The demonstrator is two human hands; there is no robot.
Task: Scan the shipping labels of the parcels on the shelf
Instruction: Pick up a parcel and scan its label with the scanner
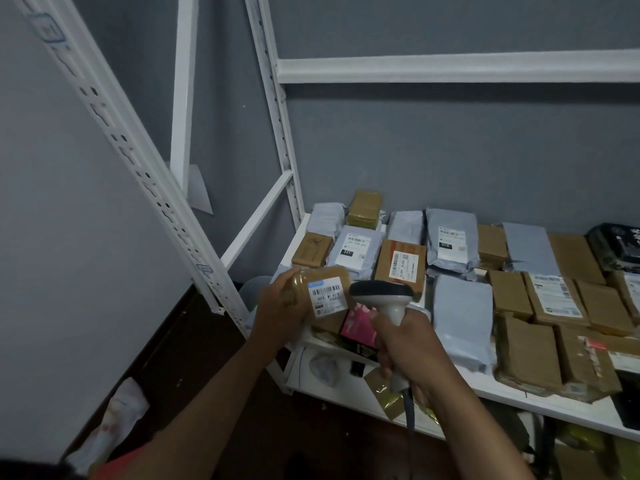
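Nearest me, the person's right hand [403,344] grips a grey handheld barcode scanner [388,299], fingers wrapped round its handle, head aimed left. Behind spreads the white metal shelf [519,389], covered with brown and grey parcels [460,317]. Over its left end the left hand [277,306] holds a small brown taped parcel [320,289], fingers curled round its edge, white shipping label [327,295] facing the scanner.

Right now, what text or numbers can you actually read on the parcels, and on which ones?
"231": label of the grey bag at the back left.
"010": label of the grey bag further right.
"G01E M1 A218", roughly: label of the taped brown parcel in the left hand.
Other labels, barcodes and the upright's tags: too blurred.
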